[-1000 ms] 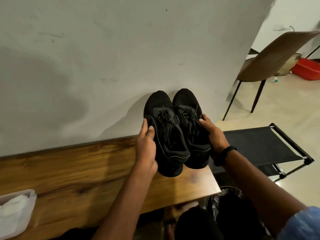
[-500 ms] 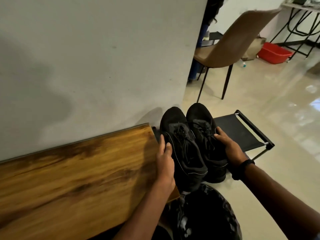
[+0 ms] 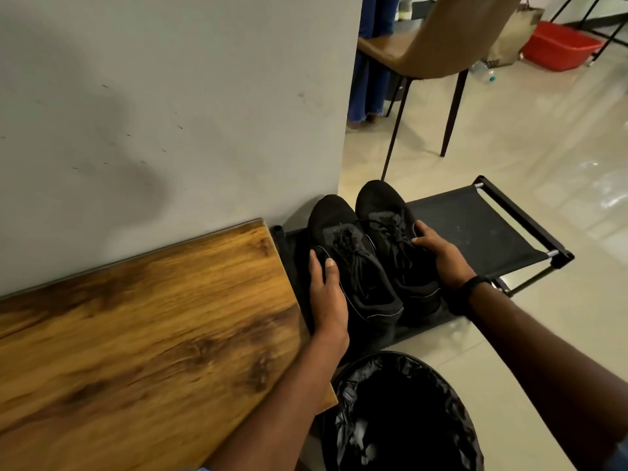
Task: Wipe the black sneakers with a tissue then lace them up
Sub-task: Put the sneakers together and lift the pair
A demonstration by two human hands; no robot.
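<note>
Two black sneakers sit side by side, toes pointing away, over the black fabric rack (image 3: pixel 475 226) just right of the wooden table (image 3: pixel 142 321). My left hand (image 3: pixel 326 297) grips the outer side of the left sneaker (image 3: pixel 343 246), thumb over its upper. My right hand (image 3: pixel 441 256) grips the outer side of the right sneaker (image 3: pixel 387 212), fingers curled over its laces. Both pairs of laces look threaded and bunched. No tissue is in view.
A bin lined with a black bag (image 3: pixel 401 416) stands on the floor directly below the sneakers. A grey wall (image 3: pixel 170 113) runs behind the table. A brown chair (image 3: pixel 438 45), a red tub (image 3: pixel 557 45) and a person's legs in blue trousers (image 3: pixel 370 79) are farther back.
Both hands have carried the pair of sneakers from the table's right end rightward and down onto the black fabric rack. The view has swung right; the white bag on the table is out of frame.
</note>
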